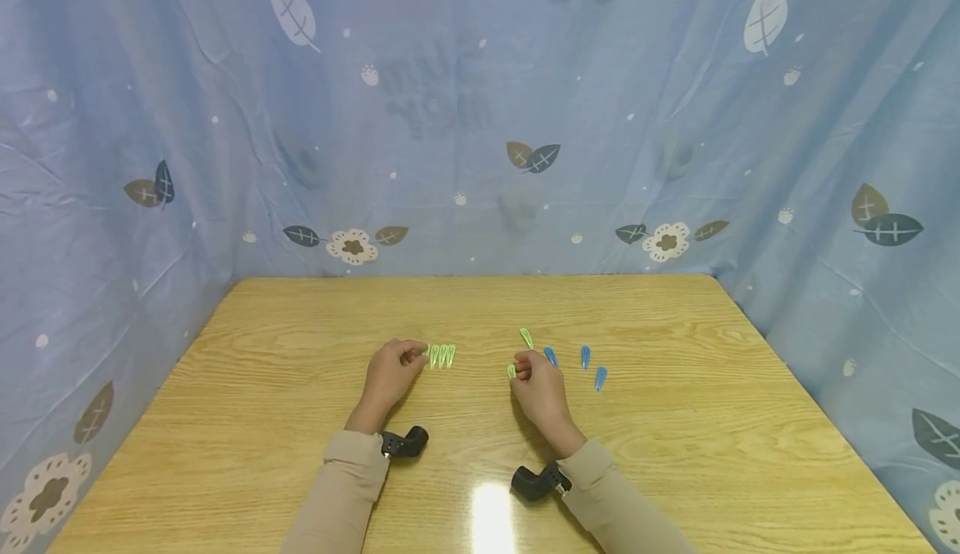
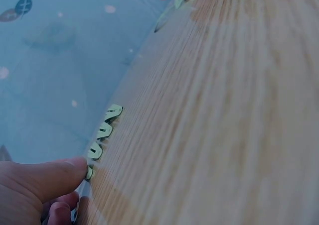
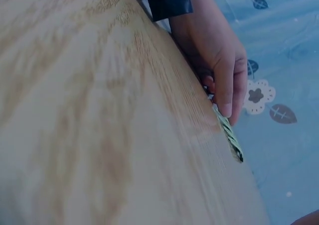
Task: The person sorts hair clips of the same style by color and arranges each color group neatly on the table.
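Several light-green snap hair clips (image 1: 443, 356) lie side by side in a short row on the table. At the row's left end my left hand (image 1: 392, 372) pinches the outermost green hair clip (image 2: 89, 173), mostly hidden by thumb and fingers. My right hand (image 1: 542, 389) pinches another green hair clip (image 1: 512, 371) between thumb and fingertips, to the right of the row. Past that hand lies a single green clip (image 1: 527, 338). A blue hair clip (image 1: 551, 356) shows just beyond its knuckles, partly covered.
Two more blue clips, an upper one (image 1: 586, 357) and a lower one (image 1: 601, 378), lie right of my right hand. The wooden table (image 1: 300, 312) ends at a blue patterned curtain (image 1: 450, 162) behind and at both sides. Each wrist wears a black camera.
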The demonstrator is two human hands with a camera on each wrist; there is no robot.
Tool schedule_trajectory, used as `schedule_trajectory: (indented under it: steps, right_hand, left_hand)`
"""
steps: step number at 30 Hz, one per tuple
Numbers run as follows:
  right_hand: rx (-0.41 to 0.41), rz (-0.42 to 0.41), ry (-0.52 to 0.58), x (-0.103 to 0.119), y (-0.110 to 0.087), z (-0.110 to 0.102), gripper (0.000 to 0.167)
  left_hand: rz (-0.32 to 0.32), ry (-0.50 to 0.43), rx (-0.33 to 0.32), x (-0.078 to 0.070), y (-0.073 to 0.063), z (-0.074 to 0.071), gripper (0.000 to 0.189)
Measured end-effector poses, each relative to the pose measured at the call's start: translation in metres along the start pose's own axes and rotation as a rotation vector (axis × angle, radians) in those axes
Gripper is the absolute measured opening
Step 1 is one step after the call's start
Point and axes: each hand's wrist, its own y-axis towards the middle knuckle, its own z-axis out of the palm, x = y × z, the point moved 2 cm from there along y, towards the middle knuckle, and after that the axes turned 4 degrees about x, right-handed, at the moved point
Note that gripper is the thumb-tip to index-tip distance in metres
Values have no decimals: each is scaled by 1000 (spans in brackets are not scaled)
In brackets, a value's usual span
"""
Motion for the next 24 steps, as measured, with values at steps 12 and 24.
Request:
schedule_trajectory:
  steps: [12, 24]
  right_hand:
    - [73, 105, 193, -8, 4, -2, 30]
    - [94, 143, 369, -5, 4, 3, 27]
  left_hand:
    - [-7, -3, 3, 1, 0, 0, 20]
    - [-2, 2, 1, 1, 0, 0, 20]
